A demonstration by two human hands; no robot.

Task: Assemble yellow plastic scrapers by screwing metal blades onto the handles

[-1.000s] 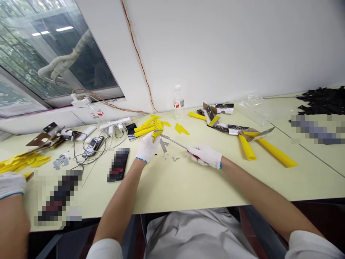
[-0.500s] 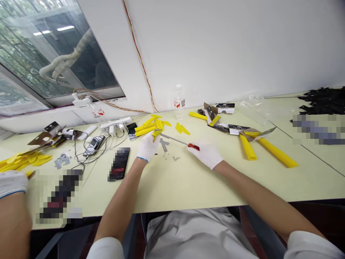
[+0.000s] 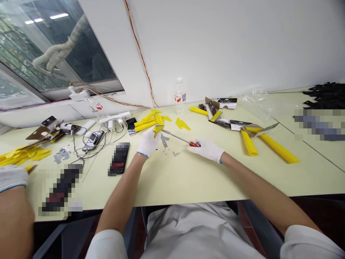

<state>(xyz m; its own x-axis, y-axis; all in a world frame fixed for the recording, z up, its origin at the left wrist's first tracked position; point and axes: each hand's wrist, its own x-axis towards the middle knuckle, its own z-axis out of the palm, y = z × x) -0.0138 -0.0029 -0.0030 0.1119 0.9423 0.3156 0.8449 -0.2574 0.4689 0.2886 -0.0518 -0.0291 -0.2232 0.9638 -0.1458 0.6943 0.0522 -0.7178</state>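
Observation:
My left hand (image 3: 148, 142), in a white knit glove, is closed on a small yellow plastic piece (image 3: 159, 128) with a greyish top. My right hand (image 3: 207, 149), gloved too, wraps round the red handle of a screwdriver (image 3: 194, 144). Its long metal shaft points left, and the tip is at or very near the yellow piece; contact is too small to make out. Below the shaft lie flat grey metal plates (image 3: 164, 140) and several tiny screws (image 3: 176, 154). Yellow tubes (image 3: 145, 126) are heaped just behind my left hand, and flat yellow pieces (image 3: 182, 124) lie further right.
A water bottle (image 3: 180, 96) stands by the wall. Yellow-handled scrapers in card packaging (image 3: 249, 143) lie right. Phones (image 3: 118, 159), cables and a power strip (image 3: 114, 120) are at left. Another person's gloved hand (image 3: 12, 178) is at the far left, near more yellow pieces (image 3: 24, 154).
The view has shifted slightly. The yellow piece looks a little turned in my left hand, and my right wrist has rolled so its blue cuff shows. Both hands keep their hold.

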